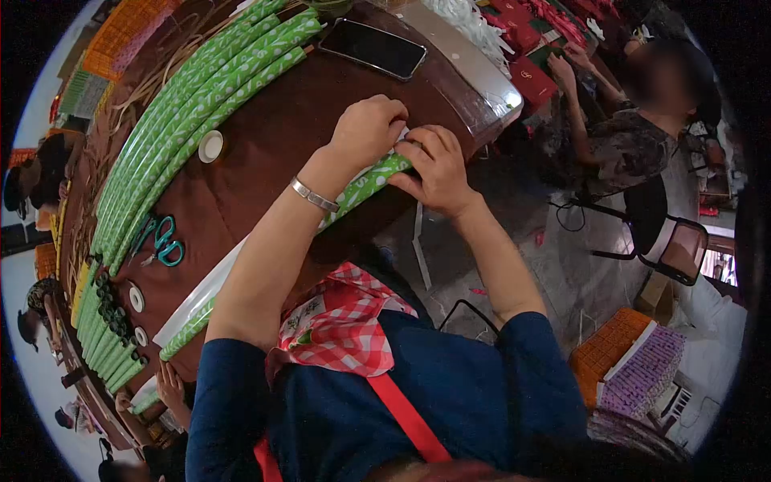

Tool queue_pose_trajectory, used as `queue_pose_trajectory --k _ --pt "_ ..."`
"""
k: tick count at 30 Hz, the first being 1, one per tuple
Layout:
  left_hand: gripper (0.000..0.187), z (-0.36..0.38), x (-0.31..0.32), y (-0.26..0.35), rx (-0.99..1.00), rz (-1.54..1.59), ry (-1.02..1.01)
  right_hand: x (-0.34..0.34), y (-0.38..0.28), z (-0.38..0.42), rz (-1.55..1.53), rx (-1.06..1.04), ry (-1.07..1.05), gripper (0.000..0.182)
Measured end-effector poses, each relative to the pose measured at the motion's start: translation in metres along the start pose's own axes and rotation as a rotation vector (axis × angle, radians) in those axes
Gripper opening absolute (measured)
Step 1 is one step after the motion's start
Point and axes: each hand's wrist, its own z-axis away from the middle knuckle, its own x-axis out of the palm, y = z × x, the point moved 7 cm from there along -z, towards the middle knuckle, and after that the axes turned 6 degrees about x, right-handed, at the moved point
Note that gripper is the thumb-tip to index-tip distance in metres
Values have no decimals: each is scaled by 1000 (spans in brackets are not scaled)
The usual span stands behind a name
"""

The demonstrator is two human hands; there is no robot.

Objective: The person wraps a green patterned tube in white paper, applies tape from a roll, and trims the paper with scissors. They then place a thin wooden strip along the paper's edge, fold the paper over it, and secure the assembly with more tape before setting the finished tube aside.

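Observation:
A roll of green wrapping paper [371,184] with white print lies slantwise along the near table edge, a loose white-backed flap showing beside it. My right hand [438,170] grips its far end, thumb on the near side and fingers bent over the top. Just beside it, my left hand [368,128], below a metal bracelet [314,195], has its fingers curled on the paper's edge at the same end. My left forearm hides the middle of the roll, and its other end [178,344] shows past the elbow.
Several finished green rolls [201,96] lie along the table's left side. Teal scissors [167,243], a tape roll [210,146] and a phone [373,49] rest on the brown tabletop [265,173]. A co-worker [614,136] works at right; an orange crate [614,349] stands on the floor.

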Motion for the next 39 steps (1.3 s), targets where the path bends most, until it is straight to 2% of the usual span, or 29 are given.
queue_pose_trajectory --k 11,13,18,31,35,39 --pt "17 2 -2 1 -8 72 -31 0 1 1 -18 4 -25 43" --pt "12 2 -4 1 31 74 49 2 1 1 -15 4 -21 43" --pt "12 4 -4 2 25 110 42 -1 -1 -1 -11 4 -33 43" --pt "7 6 -3 1 -33 10 50 -1 -1 0 26 4 -13 42" --pt "9 19 -17 0 -67 60 126 2 1 2 16 5 -48 43" --pt "8 68 -69 -8 -159 27 248 -1 0 0 -3 6 -36 44"
